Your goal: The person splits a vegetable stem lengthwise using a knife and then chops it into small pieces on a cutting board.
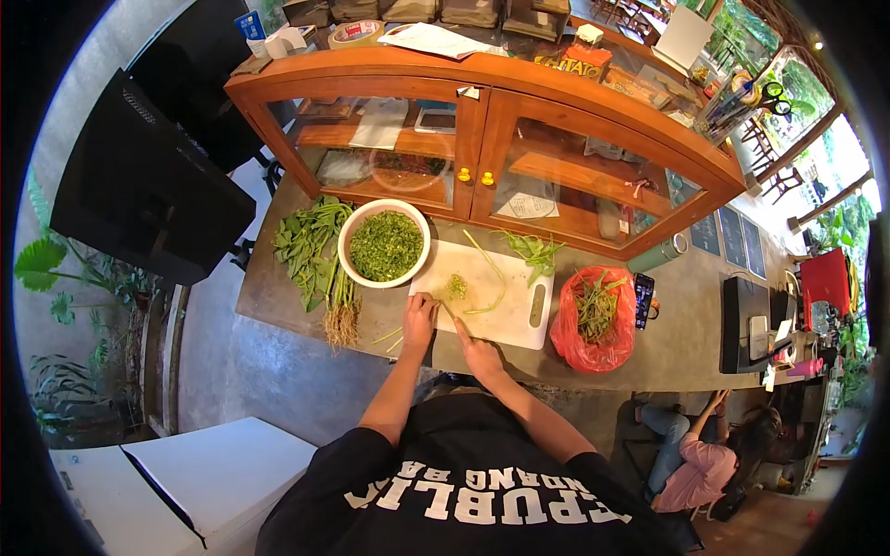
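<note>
On the white cutting board point(514, 320), a small pile of chopped green stems point(456, 285) lies in front of my hands. My left hand point(420, 317) is closed at the board's near left edge, fingers bent down; what they hold is too small to make out. My right hand point(479, 358) grips a knife point(450, 310), its index finger along the top and the blade pointing toward my left fingertips. A long bent stem point(502, 276) and a leafy sprig point(536, 252) rest farther right. Beside the board stands a white bowl point(427, 232) full of chopped greens point(385, 246).
Left of the bowl lies a rooted bunch of greens point(315, 246). A red plastic bag point(593, 352) of trimmings, a phone point(642, 295) and a green bottle point(660, 252) are to the right. A wooden glass-door cabinet point(477, 153) stands behind. Another person point(700, 459) sits lower right.
</note>
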Tool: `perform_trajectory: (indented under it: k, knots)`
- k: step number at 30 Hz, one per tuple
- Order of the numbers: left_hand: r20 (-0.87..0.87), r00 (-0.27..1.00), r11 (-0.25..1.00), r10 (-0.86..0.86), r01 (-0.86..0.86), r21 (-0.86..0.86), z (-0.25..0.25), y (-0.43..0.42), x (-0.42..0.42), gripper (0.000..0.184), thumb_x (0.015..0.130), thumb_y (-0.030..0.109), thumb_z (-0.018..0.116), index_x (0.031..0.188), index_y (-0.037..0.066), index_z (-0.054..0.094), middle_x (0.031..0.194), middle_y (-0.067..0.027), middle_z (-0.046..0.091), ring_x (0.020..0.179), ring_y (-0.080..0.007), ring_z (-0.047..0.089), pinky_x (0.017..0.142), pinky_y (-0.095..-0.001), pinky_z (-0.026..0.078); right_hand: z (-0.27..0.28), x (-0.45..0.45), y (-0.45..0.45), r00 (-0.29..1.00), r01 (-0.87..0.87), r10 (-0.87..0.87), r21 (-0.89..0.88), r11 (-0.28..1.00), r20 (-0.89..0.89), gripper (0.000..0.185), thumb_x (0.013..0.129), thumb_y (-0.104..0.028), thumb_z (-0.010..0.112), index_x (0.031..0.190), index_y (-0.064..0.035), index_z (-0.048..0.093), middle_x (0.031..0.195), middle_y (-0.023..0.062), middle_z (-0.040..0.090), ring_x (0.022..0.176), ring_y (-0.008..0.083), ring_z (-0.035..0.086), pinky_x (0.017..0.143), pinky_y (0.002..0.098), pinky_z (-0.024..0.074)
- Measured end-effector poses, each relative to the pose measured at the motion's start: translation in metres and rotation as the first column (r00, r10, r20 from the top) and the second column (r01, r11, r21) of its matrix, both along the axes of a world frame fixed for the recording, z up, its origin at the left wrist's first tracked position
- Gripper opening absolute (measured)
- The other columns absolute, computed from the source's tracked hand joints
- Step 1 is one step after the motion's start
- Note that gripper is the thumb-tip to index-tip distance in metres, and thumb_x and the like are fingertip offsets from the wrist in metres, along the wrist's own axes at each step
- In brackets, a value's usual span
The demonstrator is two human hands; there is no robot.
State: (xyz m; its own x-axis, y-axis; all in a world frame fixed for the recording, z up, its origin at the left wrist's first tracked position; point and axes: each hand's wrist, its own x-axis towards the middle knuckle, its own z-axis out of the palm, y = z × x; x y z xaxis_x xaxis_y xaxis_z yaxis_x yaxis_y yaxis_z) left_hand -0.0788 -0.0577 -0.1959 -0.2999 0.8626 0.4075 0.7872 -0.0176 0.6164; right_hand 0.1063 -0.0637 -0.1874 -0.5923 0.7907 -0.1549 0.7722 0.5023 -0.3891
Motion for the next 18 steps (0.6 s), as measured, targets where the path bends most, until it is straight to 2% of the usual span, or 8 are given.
perform_trajectory:
  k: [6, 8, 9, 11, 15, 18]
  knots:
    - [-0.037, 0.998, 0.998, -0.056, 0.054, -0.036, 0.004, -0.004, -0.006, 0.009, 0.08, 0.003, 0.07, 0.089, 0.002, 0.072, 0.093, -0.0099, 0.061, 0.09, -0.0311, 0.056, 0.081, -0.0403, 0.048, -0.004, -0.001, 0.006, 0.999, -0.034, 0.031, 0.092, 0.995, 0.027, 0.081, 0.084, -0.003, 0.054, 0.156, -0.0196, 0.022, 0.066, 0.0203, 0.066, 0.06, 0.0364, 0.068, 0.058, 0.0484, 0.0567]
    - [-0.067, 0.994, 0.996, -0.09, 0.09, 0.003, 0.006, -0.003, -0.007, 0.009, 0.081, 0.003, 0.069, 0.089, 0.002, 0.072, 0.092, -0.0102, 0.062, 0.089, -0.0312, 0.056, 0.081, -0.0404, 0.048, -0.004, -0.002, 0.01, 0.999, 0.054, -0.054, 0.037, 0.998, 0.006, 0.075, 0.089, -0.011, 0.055, 0.156, -0.0229, 0.023, 0.071, 0.024, 0.066, 0.067, 0.0393, 0.067, 0.066, 0.0507, 0.0561]
    - [-0.07, 0.993, 0.995, -0.096, 0.096, 0.005, 0.003, -0.001, -0.008, 0.009, 0.081, 0.003, 0.069, 0.089, 0.002, 0.072, 0.092, -0.0102, 0.062, 0.089, -0.0312, 0.056, 0.081, -0.0404, 0.048, 0.002, -0.003, 0.012, 0.998, 0.059, -0.06, 0.039, 0.997, 0.003, 0.075, 0.089, -0.011, 0.055, 0.156, -0.0229, 0.023, 0.071, 0.024, 0.066, 0.067, 0.0393, 0.067, 0.066, 0.0507, 0.0561]
    - [-0.062, 0.995, 0.997, -0.08, 0.079, -0.026, -0.005, 0.0, -0.007, 0.008, 0.081, 0.003, 0.069, 0.089, 0.002, 0.071, 0.09, -0.011, 0.063, 0.089, -0.0319, 0.057, 0.081, -0.0412, 0.049, 0.013, -0.002, 0.013, 0.996, 0.088, -0.086, -0.068, 0.994, 0.038, 0.075, 0.089, -0.011, 0.056, 0.156, -0.0242, 0.023, 0.074, 0.0244, 0.067, 0.071, 0.0403, 0.067, 0.07, 0.0513, 0.0556]
    - [-0.016, 0.999, 0.999, -0.049, 0.048, -0.015, -0.003, 0.004, -0.009, 0.009, 0.081, 0.003, 0.069, 0.089, 0.002, 0.071, 0.089, -0.0115, 0.063, 0.089, -0.033, 0.059, 0.08, -0.0421, 0.05, 0.022, -0.005, 0.014, 0.997, 0.076, -0.074, -0.102, 0.992, 0.025, 0.074, 0.09, -0.011, 0.055, 0.155, -0.0256, 0.023, 0.075, 0.0243, 0.067, 0.072, 0.0414, 0.067, 0.069, 0.0518, 0.0554]
    - [-0.001, 0.998, 0.995, -0.056, 0.055, -0.088, 0.0, 0.003, -0.009, 0.01, 0.08, 0.002, 0.069, 0.09, 0.003, 0.071, 0.09, -0.0122, 0.065, 0.09, -0.0337, 0.059, 0.08, -0.0424, 0.05, 0.021, -0.006, 0.011, 0.998, 0.059, -0.058, -0.099, 0.993, 0.021, 0.074, 0.09, -0.011, 0.055, 0.155, -0.0262, 0.023, 0.076, 0.0242, 0.067, 0.071, 0.0412, 0.067, 0.069, 0.0517, 0.0554]
